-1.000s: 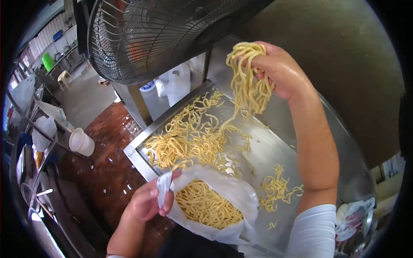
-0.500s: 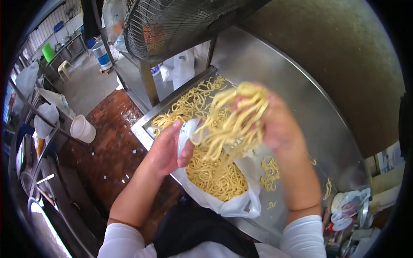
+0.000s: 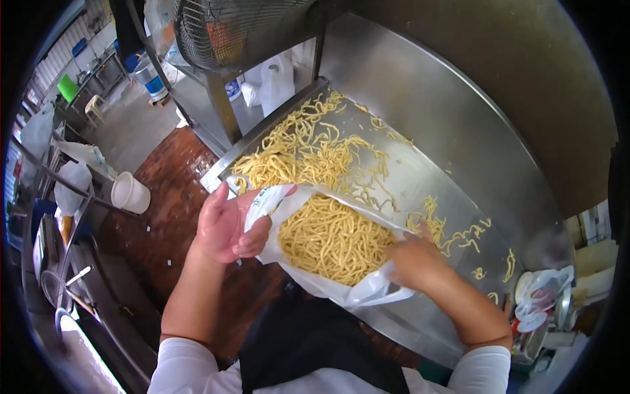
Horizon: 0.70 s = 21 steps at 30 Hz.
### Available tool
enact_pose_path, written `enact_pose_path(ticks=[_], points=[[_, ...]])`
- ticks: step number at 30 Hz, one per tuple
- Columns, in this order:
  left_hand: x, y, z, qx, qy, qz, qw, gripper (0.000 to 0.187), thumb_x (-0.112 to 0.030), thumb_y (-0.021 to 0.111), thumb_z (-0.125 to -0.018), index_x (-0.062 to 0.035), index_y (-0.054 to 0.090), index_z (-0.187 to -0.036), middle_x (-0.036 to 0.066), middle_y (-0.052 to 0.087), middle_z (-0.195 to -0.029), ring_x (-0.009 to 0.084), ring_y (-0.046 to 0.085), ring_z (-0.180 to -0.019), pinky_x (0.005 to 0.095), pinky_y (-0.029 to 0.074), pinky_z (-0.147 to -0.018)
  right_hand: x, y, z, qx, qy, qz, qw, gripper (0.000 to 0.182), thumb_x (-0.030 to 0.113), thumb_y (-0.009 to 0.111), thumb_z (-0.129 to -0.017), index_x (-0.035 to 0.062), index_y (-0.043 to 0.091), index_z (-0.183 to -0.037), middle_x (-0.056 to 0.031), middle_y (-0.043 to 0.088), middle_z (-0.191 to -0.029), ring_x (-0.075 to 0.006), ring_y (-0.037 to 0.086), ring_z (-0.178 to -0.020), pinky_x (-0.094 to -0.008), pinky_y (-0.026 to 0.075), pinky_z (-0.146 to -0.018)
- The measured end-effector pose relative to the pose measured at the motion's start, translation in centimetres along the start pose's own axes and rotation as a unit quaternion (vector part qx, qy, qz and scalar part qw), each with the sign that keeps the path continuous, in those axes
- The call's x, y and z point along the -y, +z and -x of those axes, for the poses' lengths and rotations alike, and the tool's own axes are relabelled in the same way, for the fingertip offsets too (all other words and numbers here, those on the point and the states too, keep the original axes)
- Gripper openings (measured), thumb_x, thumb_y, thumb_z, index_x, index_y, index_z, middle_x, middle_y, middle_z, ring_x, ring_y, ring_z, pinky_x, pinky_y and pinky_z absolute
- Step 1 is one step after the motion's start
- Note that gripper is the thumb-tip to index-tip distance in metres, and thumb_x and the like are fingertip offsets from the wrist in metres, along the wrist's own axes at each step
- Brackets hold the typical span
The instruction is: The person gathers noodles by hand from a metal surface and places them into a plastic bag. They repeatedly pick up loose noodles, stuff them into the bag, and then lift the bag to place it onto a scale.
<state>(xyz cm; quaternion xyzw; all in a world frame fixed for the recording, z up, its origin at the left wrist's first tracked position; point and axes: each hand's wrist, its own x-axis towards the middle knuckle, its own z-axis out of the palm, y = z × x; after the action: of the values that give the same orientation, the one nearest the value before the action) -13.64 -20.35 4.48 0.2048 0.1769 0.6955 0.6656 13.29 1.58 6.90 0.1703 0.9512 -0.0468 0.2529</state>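
Yellow noodles point(image 3: 335, 240) fill a white plastic bag point(image 3: 367, 293), which hangs wide at the front edge of the metal tray. My left hand point(image 3: 230, 226) pinches the bag's left rim between thumb and fingers. At the opposite rim is my right hand point(image 3: 420, 261), somewhat blurred, closed on the bag's edge with the thumb side against the noodles. Beyond the bag lies a heap of loose noodles point(image 3: 289, 161) on the steel tray point(image 3: 420, 172). A smaller clump point(image 3: 430, 220) sits just past my right hand.
A large fan point(image 3: 230, 33) stands over the tray's far left corner, by a metal post point(image 3: 222, 108). Stray noodle strands point(image 3: 508, 266) lie toward the right. Bagged items point(image 3: 545, 292) are at the far right. A white bucket point(image 3: 130, 192) stands on the left floor.
My right hand has come down from above with its bunch of noodles released, and is now at the bag's right rim. The bag is fuller and spread wider; my left hand has moved slightly left.
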Motion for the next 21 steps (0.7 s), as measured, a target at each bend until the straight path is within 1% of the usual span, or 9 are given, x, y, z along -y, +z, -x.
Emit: enact_pose_path(ticks=[2, 5, 8, 10, 11, 12, 16, 19, 21], points=[[0.1, -0.1, 0.3, -0.007, -0.002, -0.009, 1.0, 0.097, -0.07, 0.04, -0.089, 0.0046, 0.023, -0.148, 0.003, 0.047, -0.057, 0.0087, 0.041, -0.04, 0.021, 0.034, -0.038, -0.3, -0.1, 1.5, 0.072, 0.0, 0.027, 0.997, 0.039, 0.036, 0.067, -0.08, 0.0103, 0.069, -0.109, -0.0152, 0.068, -0.104, -0.0346, 0.058, -0.112, -0.0569, 0.027, -0.11], [0.2, 0.1, 0.9, -0.031, 0.009, -0.022, 0.999, 0.083, -0.059, 0.044, -0.092, 0.0069, 0.035, -0.142, 0.004, 0.05, -0.056, 0.0107, 0.043, -0.04, 0.0211, 0.035, -0.039, 0.0, -1.6, 3.0, 0.058, -0.016, 0.033, 0.998, 0.033, 0.04, 0.065, -0.083, 0.0097, 0.072, -0.094, -0.012, 0.07, -0.083, -0.0332, 0.067, -0.092, -0.0526, 0.042, -0.097], [1.5, 0.5, 0.8, -0.156, -0.018, -0.201, 0.967, 0.039, -0.024, 0.056, -0.088, 0.0068, 0.064, -0.111, 0.01, 0.06, -0.06, 0.0159, 0.052, -0.045, 0.0262, 0.043, -0.047, 0.7, -5.6, 4.3, 0.121, 0.045, 0.004, 0.992, 0.036, 0.044, 0.064, -0.084, 0.0091, 0.072, -0.08, -0.0125, 0.067, -0.072, -0.031, 0.067, -0.071, -0.0472, 0.051, -0.072], [4.3, 2.8, -0.7, -0.086, -0.077, -0.314, 0.942, 0.041, -0.017, 0.072, -0.085, 0.003, 0.063, -0.119, 0.012, 0.07, -0.095, 0.0166, 0.065, -0.089, 0.0292, 0.05, -0.083, 1.2, -7.5, 4.9, -0.037, -0.033, -0.19, 0.98, 0.039, 0.044, 0.069, -0.084, 0.0085, 0.067, -0.068, -0.0129, 0.061, -0.061, -0.027, 0.064, -0.057, -0.0398, 0.048, -0.052], [5.4, 3.6, -1.9, 0.021, -0.101, -0.363, 0.926, 0.055, -0.022, 0.076, -0.084, 0.0021, 0.055, -0.129, 0.011, 0.063, -0.119, 0.017, 0.057, -0.112, 0.0329, 0.043, -0.1, 2.1, -7.9, 4.3, -0.088, -0.034, -0.308, 0.947, 0.038, 0.041, 0.071, -0.083, 0.0076, 0.065, -0.067, -0.0122, 0.059, -0.06, -0.0237, 0.062, -0.055, -0.0356, 0.047, -0.052], [7.9, 4.2, -3.5, 0.094, 0.03, -0.52, 0.849, 0.062, -0.023, 0.075, -0.085, 0.0007, 0.049, -0.135, 0.012, 0.055, -0.13, 0.018, 0.053, -0.118, 0.0348, 0.04, -0.102, 3.3, -8.2, 3.5, -0.14, -0.034, -0.419, 0.896, 0.038, 0.039, 0.074, -0.082, 0.0067, 0.063, -0.066, -0.0116, 0.057, -0.059, -0.0203, 0.059, -0.053, -0.0314, 0.047, -0.052], [12.2, 6.7, -7.2, -0.106, 0.17, -0.392, 0.898, 0.044, -0.018, 0.066, -0.088, 0.001, 0.055, -0.126, 0.01, 0.06, -0.118, 0.0184, 0.056, -0.111, 0.0335, 0.044, -0.096, 6.1, -8.0, -0.6, -0.279, -0.127, -0.473, 0.826, 0.03, 0.029, 0.077, -0.082, 0.0052, 0.061, -0.07, -0.0067, 0.056, -0.059, -0.0159, 0.056, -0.051, -0.0272, 0.044, -0.051], [8.7, 6.7, -6.7, -0.16, 0.066, -0.252, 0.952, 0.022, -0.018, 0.061, -0.088, 0.0005, 0.063, -0.1, 0.005, 0.063, -0.087, 0.0133, 0.06, -0.081, 0.0282, 0.047, -0.072, 5.4, -7.7, -0.8, -0.212, -0.072, -0.629, 0.744, 0.021, 0.023, 0.076, -0.082, 0.0057, 0.065, -0.08, -0.0026, 0.061, -0.066, -0.013, 0.058, -0.058, -0.027, 0.045, -0.055], [4.9, 7.2, -5.1, -0.157, 0.044, -0.091, 0.983, 0.016, -0.017, 0.059, -0.086, -0.0033, 0.058, -0.078, -0.003, 0.047, -0.058, 0.0071, 0.043, -0.051, 0.0246, 0.034, -0.05, 2.5, -6.0, -1.7, -0.395, -0.147, -0.508, 0.751, 0.016, 0.018, 0.076, -0.083, 0.0063, 0.066, -0.088, -0.0001, 0.064, -0.075, -0.0102, 0.059, -0.069, -0.0259, 0.047, -0.062]])
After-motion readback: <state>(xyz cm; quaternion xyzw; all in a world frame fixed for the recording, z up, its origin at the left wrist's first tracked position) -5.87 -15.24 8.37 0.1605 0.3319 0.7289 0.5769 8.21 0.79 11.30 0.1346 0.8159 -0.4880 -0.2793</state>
